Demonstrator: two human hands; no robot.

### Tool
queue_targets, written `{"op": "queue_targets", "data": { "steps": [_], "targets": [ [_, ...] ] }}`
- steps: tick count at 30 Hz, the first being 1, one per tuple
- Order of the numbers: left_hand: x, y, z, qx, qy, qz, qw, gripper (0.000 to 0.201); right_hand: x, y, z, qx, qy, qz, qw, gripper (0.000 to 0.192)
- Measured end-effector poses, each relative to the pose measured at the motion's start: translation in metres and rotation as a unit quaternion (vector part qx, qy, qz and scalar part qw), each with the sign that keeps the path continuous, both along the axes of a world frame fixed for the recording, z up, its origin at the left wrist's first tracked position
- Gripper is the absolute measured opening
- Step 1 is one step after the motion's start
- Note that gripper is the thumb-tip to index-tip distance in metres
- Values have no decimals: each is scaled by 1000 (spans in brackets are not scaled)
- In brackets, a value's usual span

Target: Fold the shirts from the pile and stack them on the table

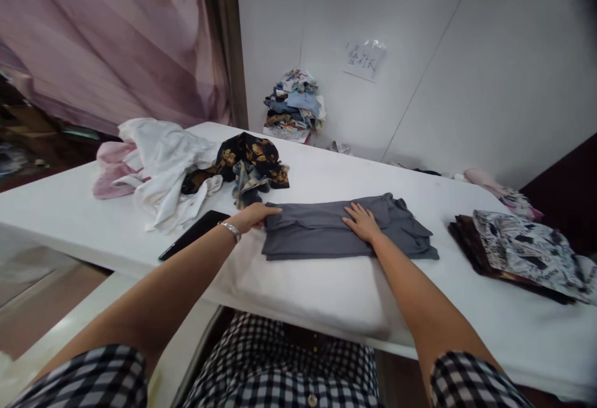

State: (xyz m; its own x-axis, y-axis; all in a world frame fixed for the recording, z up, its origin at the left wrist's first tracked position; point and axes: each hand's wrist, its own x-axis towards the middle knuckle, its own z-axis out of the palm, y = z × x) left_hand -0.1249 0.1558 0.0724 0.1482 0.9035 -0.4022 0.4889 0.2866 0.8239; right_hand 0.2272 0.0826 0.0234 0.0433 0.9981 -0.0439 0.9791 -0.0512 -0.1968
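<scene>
A grey garment (317,234) lies folded into a long strip on the white table (261,283), its right end loose and rumpled. My left hand (255,215) grips the garment's left end, thumb on top and the other fingers curled at the edge, partly hidden. Flat on the cloth, right of its middle, rests my right hand (362,222) with the fingers spread. A dark flat object (193,234), perhaps a tablet, lies just left of my left hand, partly behind my forearm.
Left on the table is a loose heap with white clothes (163,159), a pink piece (114,168) and a black floral garment (252,153). Folded clothes (527,252) are stacked at the right. Beyond the far edge, a clothes pile (296,106) stands by the wall.
</scene>
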Motion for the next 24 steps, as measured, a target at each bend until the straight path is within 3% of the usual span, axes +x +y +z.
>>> {"op": "queue_targets", "data": {
  "steps": [5,10,15,20,24],
  "targets": [
    [19,-11,-1,148,175,-62,971,44,-9,-7,17,-25,35,-21,999,59],
    [22,-14,2,218,200,-91,951,31,-15,-32,19,10,28,-29,999,58],
    [9,-8,6,232,179,-74,953,28,-28,-55,10,-9,64,-17,998,65],
    [-4,-4,-11,220,222,-72,947,25,-40,-61,9,2,82,13,997,65],
    [-5,-8,-12,172,176,-29,969,33,-34,-61,2,70,172,-10,982,58]
  ]
}}
